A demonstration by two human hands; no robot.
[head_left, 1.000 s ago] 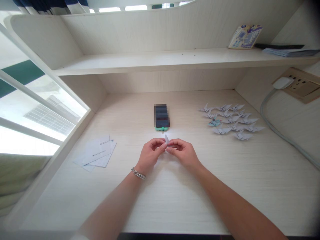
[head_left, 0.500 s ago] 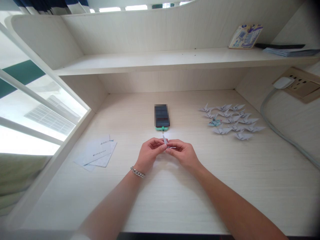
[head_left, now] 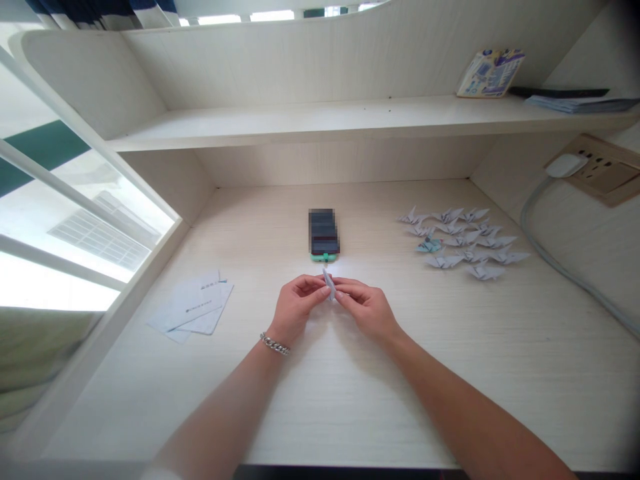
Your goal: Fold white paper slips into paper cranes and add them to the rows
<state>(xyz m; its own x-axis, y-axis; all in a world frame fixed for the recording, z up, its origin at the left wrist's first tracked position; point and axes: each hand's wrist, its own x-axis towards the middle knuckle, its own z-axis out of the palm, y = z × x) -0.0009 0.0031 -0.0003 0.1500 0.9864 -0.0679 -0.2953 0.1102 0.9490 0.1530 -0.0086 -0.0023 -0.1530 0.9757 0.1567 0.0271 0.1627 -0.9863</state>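
Observation:
Between my two hands, over the middle of the desk, is a small piece of folded white paper standing up as a narrow slip. My left hand pinches it from the left, thumb in front. My right hand grips it from the right with thumb and fingertips; the fingers behind the paper are partly hidden. Just beyond the fingertips lies a phone with a blurred screen and a green lower edge. Over to the right sit several folded paper cranes, white except for one bluish crane.
Loose paper sheets lie at the left of the desk. A shelf spans the back, with a patterned packet and a stack of papers. A grey cable runs from the wall socket down the right side.
The folded paper has turned slightly and shows more of its flat side. My right hand's fingertips have shifted a little on it. The other things have not moved.

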